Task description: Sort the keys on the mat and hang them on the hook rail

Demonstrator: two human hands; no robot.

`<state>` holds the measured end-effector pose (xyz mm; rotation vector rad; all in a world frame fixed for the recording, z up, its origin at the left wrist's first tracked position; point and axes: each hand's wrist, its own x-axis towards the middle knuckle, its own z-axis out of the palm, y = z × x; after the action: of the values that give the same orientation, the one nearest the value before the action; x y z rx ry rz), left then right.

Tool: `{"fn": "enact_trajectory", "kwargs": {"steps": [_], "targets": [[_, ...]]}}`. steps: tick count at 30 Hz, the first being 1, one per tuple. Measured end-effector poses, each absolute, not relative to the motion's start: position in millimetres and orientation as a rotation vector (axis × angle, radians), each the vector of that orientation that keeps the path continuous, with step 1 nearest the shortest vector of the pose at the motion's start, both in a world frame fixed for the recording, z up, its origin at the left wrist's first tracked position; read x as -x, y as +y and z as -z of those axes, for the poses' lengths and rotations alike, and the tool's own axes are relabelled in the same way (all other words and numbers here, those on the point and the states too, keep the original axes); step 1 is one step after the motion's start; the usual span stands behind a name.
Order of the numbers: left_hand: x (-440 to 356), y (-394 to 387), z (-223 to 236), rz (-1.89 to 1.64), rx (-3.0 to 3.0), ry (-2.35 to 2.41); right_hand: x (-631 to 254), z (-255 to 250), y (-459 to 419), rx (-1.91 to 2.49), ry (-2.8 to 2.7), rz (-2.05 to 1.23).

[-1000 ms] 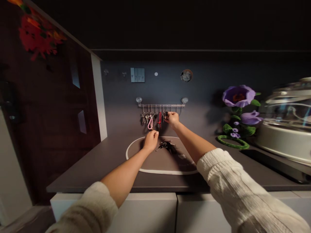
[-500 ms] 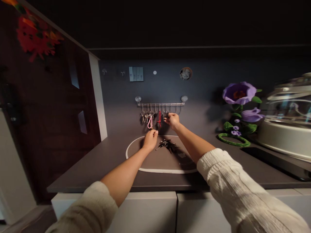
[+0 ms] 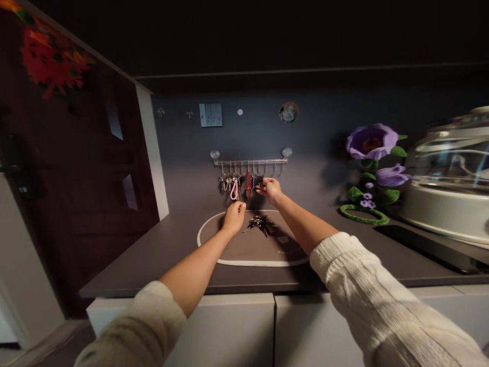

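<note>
The person's right hand (image 3: 270,189) pinched a dark bunch of keys (image 3: 260,181) just below the clear hook rail (image 3: 250,162), beside a red strap (image 3: 249,184). The left hand (image 3: 234,216) was curled near the key pile (image 3: 260,224) on the mat (image 3: 248,252); whether it gripped anything could not be told.

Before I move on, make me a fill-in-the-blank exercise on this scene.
The higher hand is the ____ one.
The long loop hanging left of the red strap is ____.
A bunch of keys lies on the pale-rimmed ____.
The big flower at right is ____.
Missing words: right; pink; mat; purple.
</note>
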<state>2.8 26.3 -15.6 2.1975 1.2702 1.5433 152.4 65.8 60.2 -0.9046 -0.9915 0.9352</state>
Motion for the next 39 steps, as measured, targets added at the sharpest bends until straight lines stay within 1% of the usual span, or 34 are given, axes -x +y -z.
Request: {"fn": "enact_trajectory", "kwargs": {"steps": [8,13,17,21,26,29,34,39], "targets": [[-1,24,16,-1.492,-2.188,1.260,-160,-43,38,0.978,-0.920,-0.963],[2,21,17,-1.479,-2.234,1.241,-163,-30,8,1.004,-1.012,-0.988],[3,19,19,-1.484,-2.281,1.211,-165,-19,-11,1.062,-1.140,-0.935],[4,18,19,-1.445,-2.332,1.219,-166,-7,-21,1.139,-1.378,-0.774],[5,17,18,-1.367,-2.398,1.253,-165,-3,-27,1.360,-1.777,-0.353],[5,16,17,-1.341,-2.412,1.268,-164,-5,-28,1.471,-1.941,-0.161],[4,12,15,-1.315,-2.425,1.241,-162,-1,-20,1.487,-2.085,0.036],[3,11,15,-1.294,-2.454,1.212,-160,3,-14,1.522,-2.072,0.086]]}}
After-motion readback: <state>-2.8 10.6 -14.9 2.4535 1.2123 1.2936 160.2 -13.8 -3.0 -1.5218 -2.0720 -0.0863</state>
